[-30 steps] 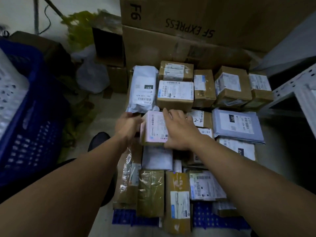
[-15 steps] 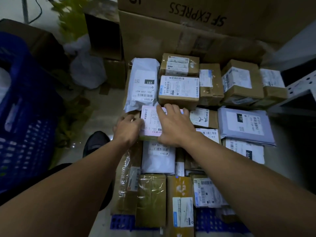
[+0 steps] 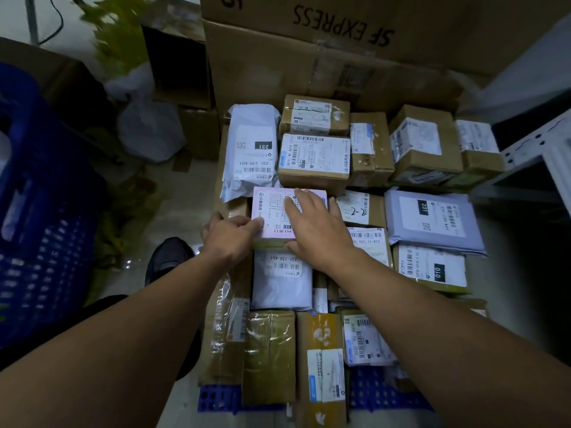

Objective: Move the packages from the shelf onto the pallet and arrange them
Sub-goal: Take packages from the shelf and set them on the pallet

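Observation:
A small box with a pinkish-white label (image 3: 272, 208) lies flat among several packages on the blue pallet (image 3: 216, 398). My left hand (image 3: 230, 234) holds its left near corner, thumb on the label and fingers curled round the side. My right hand (image 3: 315, 225) lies flat on top of it with fingers straight. A white mailer bag marked 231 (image 3: 251, 149) sits just behind it, and a labelled brown box (image 3: 313, 159) behind my right hand. Another white mailer (image 3: 282, 279) lies in front of the box.
Large SF Express cartons (image 3: 340, 57) stand behind the pallet. A blue crate (image 3: 40, 211) is at the left, a white metal shelf (image 3: 537, 149) at the right. A grey mailer (image 3: 432, 217) and brown boxes fill the pallet's right side. My shoe (image 3: 168, 257) stands on the floor left of the pallet.
The pink-labelled box has gone from tilted up to lying flat in the gap behind the white mailer. My right hand has flattened on top of it.

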